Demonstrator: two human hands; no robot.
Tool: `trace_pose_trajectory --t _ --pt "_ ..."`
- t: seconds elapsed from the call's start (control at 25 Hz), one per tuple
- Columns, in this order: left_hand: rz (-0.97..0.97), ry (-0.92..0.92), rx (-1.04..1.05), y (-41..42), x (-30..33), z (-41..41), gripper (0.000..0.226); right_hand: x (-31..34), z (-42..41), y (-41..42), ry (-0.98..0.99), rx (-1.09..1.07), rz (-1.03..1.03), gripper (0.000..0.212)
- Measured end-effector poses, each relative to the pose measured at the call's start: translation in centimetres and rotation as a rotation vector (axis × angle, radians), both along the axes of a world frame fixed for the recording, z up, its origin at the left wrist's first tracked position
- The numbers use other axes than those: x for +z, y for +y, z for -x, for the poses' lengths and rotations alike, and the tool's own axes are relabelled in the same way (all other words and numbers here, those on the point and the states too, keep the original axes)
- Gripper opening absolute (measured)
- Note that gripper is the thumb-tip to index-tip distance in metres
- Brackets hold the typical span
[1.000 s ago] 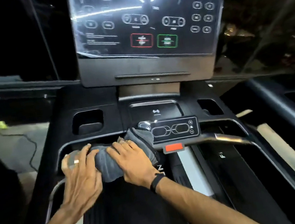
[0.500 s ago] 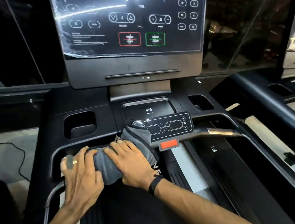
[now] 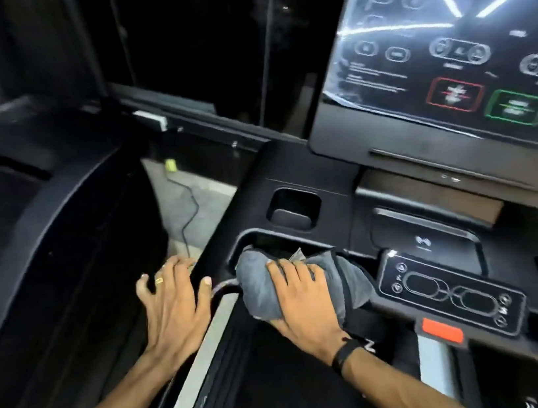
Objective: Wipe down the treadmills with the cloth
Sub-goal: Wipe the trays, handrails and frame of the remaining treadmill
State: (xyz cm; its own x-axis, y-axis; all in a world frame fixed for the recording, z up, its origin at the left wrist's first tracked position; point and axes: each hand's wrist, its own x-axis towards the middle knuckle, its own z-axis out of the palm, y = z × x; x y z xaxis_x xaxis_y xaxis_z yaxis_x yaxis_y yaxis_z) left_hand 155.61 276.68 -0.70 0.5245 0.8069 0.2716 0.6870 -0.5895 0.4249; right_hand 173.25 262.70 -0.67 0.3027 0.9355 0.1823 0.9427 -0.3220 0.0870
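A grey cloth [image 3: 262, 287] is bunched over the front handlebar of the black treadmill [image 3: 291, 173], left of the small control panel [image 3: 453, 295]. My right hand [image 3: 304, 302] lies on top of the cloth and presses it onto the bar, its thumb hidden under the fabric. My left hand [image 3: 174, 303], with a ring on one finger, is off the cloth with spread fingers, resting at the console's left corner where the side rail [image 3: 227, 284] begins. The big touch screen [image 3: 445, 40] glows at the upper right.
A cup recess [image 3: 294, 209] sits above the cloth and a red stop tab [image 3: 442, 330] lies right of my wrist. A curved dark frame [image 3: 57, 233] of another machine stands to the left, with a cable [image 3: 189, 211] on the floor between them.
My left hand has let go of the cloth and moved left to the console's corner. My view has swung to the left. My right hand stays on the cloth.
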Motion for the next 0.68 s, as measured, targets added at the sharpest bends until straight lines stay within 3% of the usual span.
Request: trace_pose_trajectory --t 0.16,0.36,0.44,0.56,0.68 --pt "0.039 -0.027 0.222 -0.9 0.0 3.9 0.05 0.7 1.6 1.8 0.165 0.029 -0.074 0.072" --pt "0.07 -0.032 0.455 -3.9 -0.3 8.3 0.053 4.6 3.6 4.6 0.726 0.107 -0.3 0.061" --pt "0.088 -0.025 0.574 -5.5 -0.6 10.1 0.054 5.1 5.4 5.9 0.653 0.332 -0.152 0.071" --pt "0.111 0.047 0.692 -8.0 -1.5 12.9 0.053 1.9 8.8 6.8 0.278 0.653 0.296 0.093" --pt "0.094 0.08 0.749 -9.6 -2.4 14.1 0.051 -0.1 9.2 8.6 0.171 0.698 0.303 0.096"
